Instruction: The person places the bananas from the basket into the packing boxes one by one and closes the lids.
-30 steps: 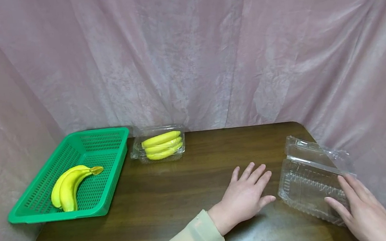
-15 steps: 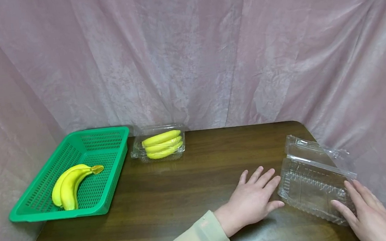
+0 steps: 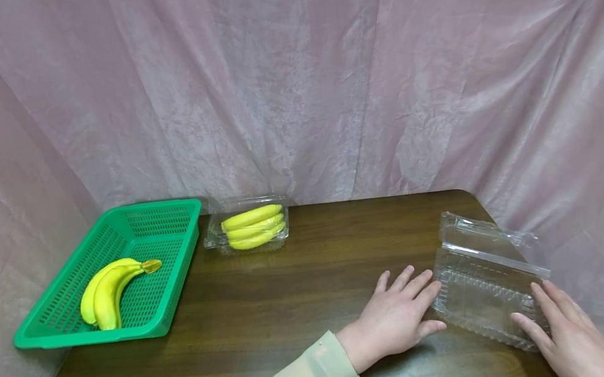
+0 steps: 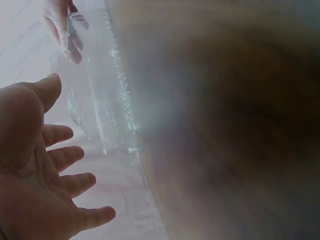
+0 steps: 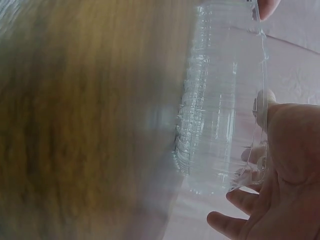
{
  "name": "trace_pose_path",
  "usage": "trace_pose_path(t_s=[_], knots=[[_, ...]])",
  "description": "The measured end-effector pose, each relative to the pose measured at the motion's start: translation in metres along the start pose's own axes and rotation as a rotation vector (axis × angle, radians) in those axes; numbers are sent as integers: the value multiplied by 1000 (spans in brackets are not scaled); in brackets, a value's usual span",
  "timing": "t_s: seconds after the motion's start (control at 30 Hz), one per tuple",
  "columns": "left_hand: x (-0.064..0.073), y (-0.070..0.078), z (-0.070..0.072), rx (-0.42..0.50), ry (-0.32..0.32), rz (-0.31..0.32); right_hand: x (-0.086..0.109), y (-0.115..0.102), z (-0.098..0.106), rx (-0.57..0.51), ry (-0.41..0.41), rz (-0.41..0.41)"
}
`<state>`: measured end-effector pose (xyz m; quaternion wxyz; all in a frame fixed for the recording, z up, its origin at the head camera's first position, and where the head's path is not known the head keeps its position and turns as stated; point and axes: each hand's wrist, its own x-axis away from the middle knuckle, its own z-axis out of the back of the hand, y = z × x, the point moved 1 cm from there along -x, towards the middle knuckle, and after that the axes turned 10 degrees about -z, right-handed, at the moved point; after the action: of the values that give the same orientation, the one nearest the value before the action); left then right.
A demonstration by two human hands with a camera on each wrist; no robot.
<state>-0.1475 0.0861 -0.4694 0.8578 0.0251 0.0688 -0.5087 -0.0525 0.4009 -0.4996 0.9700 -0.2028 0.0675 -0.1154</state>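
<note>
An unlidded clear plastic clamshell box [image 3: 490, 291] stands at the table's right side, its lid [image 3: 486, 232] folded back away from me. My right hand [image 3: 573, 329] touches the box's right end, fingers mostly straight along the edge. The right wrist view shows thumb and fingers of the right hand [image 5: 290, 160] against the clear wall. With fingers spread, my left hand [image 3: 395, 320] hovers low at the box's left end, fingertips right at its edge. In the left wrist view the palm of the left hand [image 4: 30, 165] faces the box and holds nothing.
A green basket [image 3: 180, 287] with bananas [image 3: 109, 295] stands on the left. Beside it, a clear box [image 3: 216, 242] holds several bananas [image 3: 253, 227] near the back edge of the brown table [image 3: 331, 253]. A pink curtain [image 3: 291, 85] hangs behind.
My left hand has moved right toward the box. My right hand shifted right, then back left, and the clamshell box has slid slightly left with it.
</note>
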Motion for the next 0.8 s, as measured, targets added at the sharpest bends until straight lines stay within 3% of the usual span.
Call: trace_pose_path(t_s=[0.3, 0.8], knots=[[4, -3, 0, 7, -24, 14, 1, -12, -2, -2, 13, 39], [14, -16, 5, 32, -48, 48, -11, -43, 0, 38, -105, 36]])
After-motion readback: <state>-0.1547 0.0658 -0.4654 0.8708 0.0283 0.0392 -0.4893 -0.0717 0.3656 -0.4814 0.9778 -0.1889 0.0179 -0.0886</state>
